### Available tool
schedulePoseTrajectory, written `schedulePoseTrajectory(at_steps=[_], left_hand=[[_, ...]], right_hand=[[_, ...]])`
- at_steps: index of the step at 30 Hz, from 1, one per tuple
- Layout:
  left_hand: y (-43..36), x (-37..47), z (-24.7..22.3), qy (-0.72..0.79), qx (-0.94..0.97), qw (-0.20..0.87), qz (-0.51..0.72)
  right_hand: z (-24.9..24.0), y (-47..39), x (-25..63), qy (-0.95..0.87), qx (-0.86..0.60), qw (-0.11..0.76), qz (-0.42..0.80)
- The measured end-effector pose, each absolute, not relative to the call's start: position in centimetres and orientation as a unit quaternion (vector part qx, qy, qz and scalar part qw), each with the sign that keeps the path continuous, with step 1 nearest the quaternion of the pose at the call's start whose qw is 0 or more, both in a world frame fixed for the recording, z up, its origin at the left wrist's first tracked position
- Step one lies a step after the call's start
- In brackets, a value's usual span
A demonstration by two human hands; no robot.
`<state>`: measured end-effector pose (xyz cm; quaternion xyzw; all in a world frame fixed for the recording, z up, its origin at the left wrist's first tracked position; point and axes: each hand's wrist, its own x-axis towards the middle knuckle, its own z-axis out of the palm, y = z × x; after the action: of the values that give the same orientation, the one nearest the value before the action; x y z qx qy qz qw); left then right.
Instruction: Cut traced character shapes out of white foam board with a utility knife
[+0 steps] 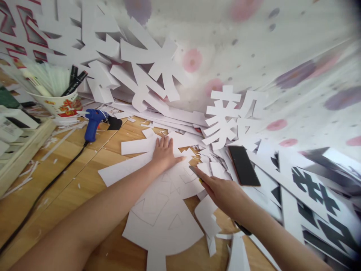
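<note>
A large white sheet (169,203) with pencilled shapes, its outline partly cut, lies on the wooden table. My left hand (164,152) rests flat on the sheet's far part, fingers spread and thumb pointing right. In my right hand (213,186) is a utility knife (195,171), its blade slanting toward the upper left over the sheet's right edge. Whether the tip touches the paper I cannot tell. White offcuts (207,216) lie below and around my right hand. Just beyond my left fingertips are loose white strips (135,146).
Left stand a blue glue gun (93,122) with a black cord (42,195) and a paper cup (60,105) of pens and glue sticks. White cut-out characters (222,116) lean on the flowered wall covering. A dark phone (244,165) lies right, near black-and-white printed sheets (316,188).
</note>
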<state>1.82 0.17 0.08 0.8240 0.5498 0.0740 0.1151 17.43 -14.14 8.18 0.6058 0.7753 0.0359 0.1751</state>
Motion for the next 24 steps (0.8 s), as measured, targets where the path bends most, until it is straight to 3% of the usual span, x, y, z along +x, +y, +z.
schedulePoseTrajectory(at_steps=[24], left_hand=[[-0.1, 1.8, 0.2, 0.546, 0.825, 0.112, 0.093]], right_hand=[[7.2, -12.5, 15.8, 0.784, 0.574, 0.235, 0.028]])
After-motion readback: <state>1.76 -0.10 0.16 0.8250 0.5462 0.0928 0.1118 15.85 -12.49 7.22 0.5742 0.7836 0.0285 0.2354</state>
